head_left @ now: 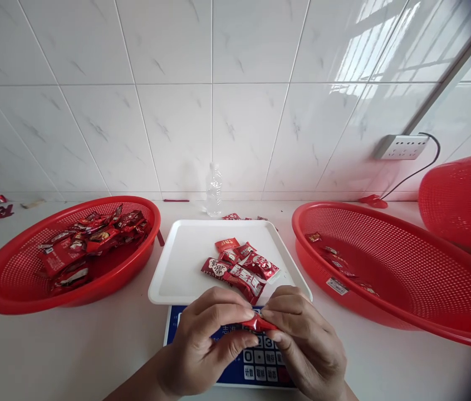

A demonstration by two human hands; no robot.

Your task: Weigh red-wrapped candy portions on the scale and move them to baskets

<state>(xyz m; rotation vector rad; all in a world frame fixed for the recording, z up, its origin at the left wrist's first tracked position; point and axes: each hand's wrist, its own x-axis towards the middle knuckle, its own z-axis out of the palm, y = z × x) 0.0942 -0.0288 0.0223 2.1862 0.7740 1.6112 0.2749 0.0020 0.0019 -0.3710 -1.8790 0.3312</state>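
Observation:
Between both hands is a small red candy packet (257, 322), held above the keypad of a blue digital scale (235, 372). My left hand (208, 340) pinches its left end between thumb and fingers. The right end is gripped by my right hand (308, 340), also closed. Just beyond my fingers, a white tray (181, 250) rests on the scale. Several red snack packets (241, 264) lie loosely piled at its middle and right. My hands cover part of the keypad and the tray's front edge.
A red perforated basket (5, 284) with many red packets stands left. Another red basket (406, 262), holding several packets, is at right. Behind the tray are a clear plastic bottle (214, 192) and more packets. A power strip (402, 147) hangs on the tiled wall near an upright-sided red basket (452, 195).

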